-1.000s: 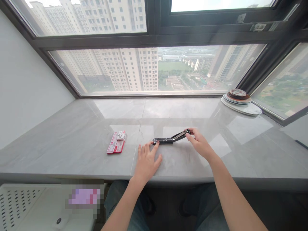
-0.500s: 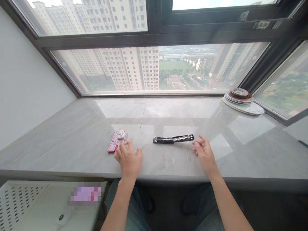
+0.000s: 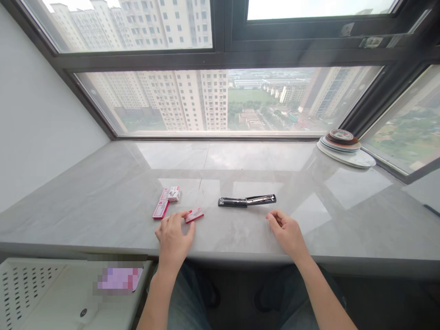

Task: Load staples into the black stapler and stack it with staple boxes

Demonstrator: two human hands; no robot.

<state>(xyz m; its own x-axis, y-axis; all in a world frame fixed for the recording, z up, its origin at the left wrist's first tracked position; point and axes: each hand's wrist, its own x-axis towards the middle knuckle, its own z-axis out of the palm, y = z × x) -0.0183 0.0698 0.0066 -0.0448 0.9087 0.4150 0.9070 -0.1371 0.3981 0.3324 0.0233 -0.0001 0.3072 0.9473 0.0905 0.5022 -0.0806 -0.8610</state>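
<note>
My left hand [image 3: 175,238] has its fingertips and thumb closed at the edges of a small flat red-and-white box [image 3: 195,215], low over the windowsill. To its upper left are more red-and-white boxes [image 3: 161,209], with a small white box [image 3: 173,193] beside them. A long black stapler [image 3: 233,202] lies opened out in the middle, its metal rail showing. My right hand [image 3: 286,231] is at the stapler's lower right, apart from it. Its fingers are curled with thumb and index pressed together; whatever they may pinch is too small or hidden to make out.
The grey marble-look windowsill [image 3: 113,192] runs along a dark-framed window [image 3: 220,58]. Stacked plates [image 3: 343,145] stand at the back right corner. A white plastic basket or seat [image 3: 41,298] is below the front edge at the left, with a blurred purple item on it.
My left hand has moved slightly left and down, and the flat box now shows at its fingertips. My right hand has moved left and down, its fingers curling further in. The stapler stays put.
</note>
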